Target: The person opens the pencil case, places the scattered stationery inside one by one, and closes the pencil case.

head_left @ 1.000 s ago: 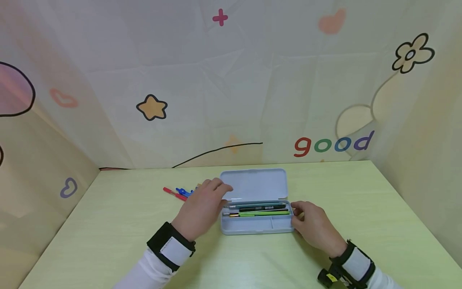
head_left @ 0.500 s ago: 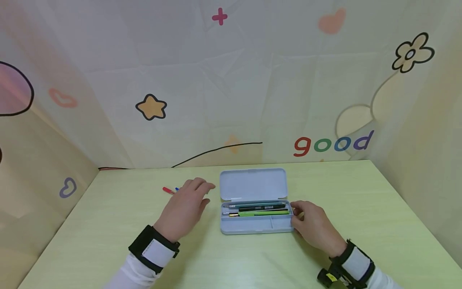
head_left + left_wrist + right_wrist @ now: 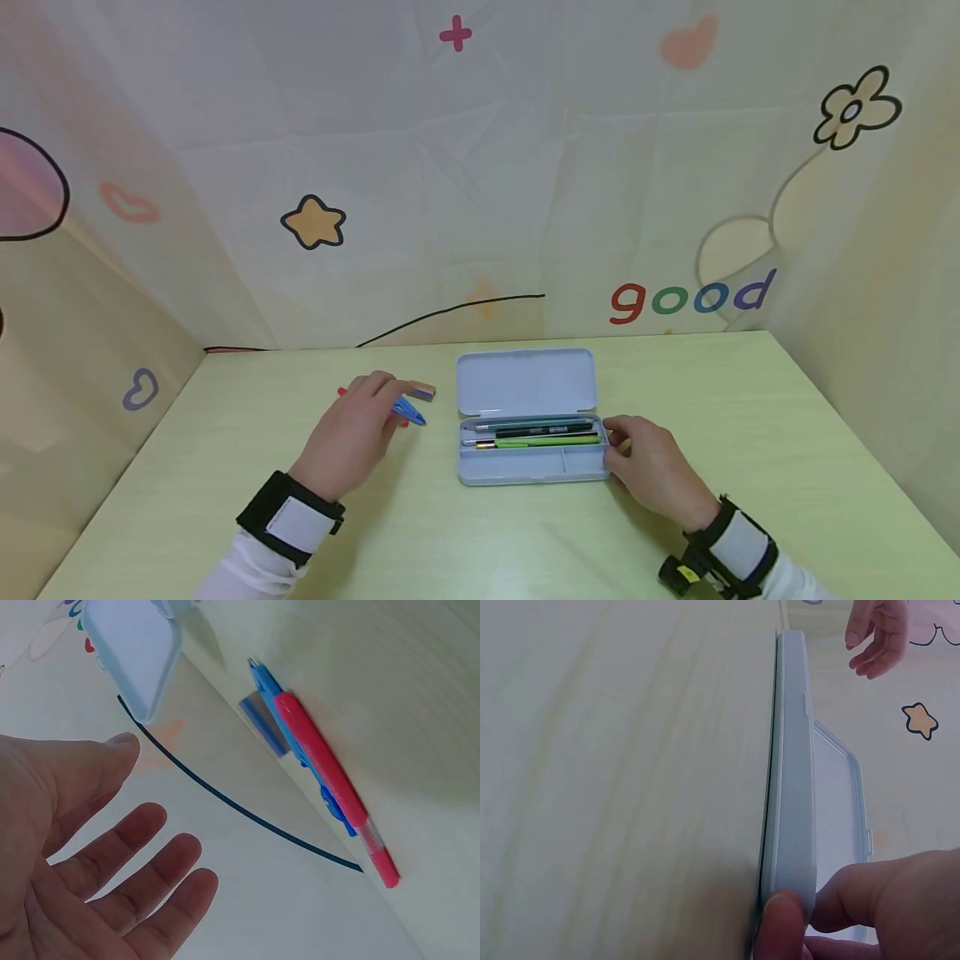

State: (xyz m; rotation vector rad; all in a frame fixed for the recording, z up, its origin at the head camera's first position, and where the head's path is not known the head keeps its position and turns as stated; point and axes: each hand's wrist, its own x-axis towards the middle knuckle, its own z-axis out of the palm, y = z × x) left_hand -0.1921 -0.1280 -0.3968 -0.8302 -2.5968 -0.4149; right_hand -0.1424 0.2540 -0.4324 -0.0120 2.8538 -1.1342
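My left hand point(image 3: 348, 437) hovers over the left part of the table, its fingers loosely bent and holding nothing. Below it, partly covered in the head view, lie a red pen point(image 3: 330, 765) and a blue compass point(image 3: 270, 694) with pointed metal tips, side by side. A small blue-and-tan block point(image 3: 423, 390) sits just beyond them. At the table's middle stands a pale blue pencil case point(image 3: 510, 477), its lid point(image 3: 525, 383) laid back. Inside are a green pen point(image 3: 547, 442), a black pen point(image 3: 534, 432) and other slim pencils. My right hand point(image 3: 656, 467) pinches the case's right end.
The pale wooden table point(image 3: 525, 542) ends at a printed cloth backdrop point(image 3: 420, 167), with cloth also rising at both sides. A divider splits the front compartment of the case. Each wrist wears a black strap.
My left hand has moved left from the pencil case to above the red pen and compass, uncovering the small block. My right hand keeps its place at the case's end.
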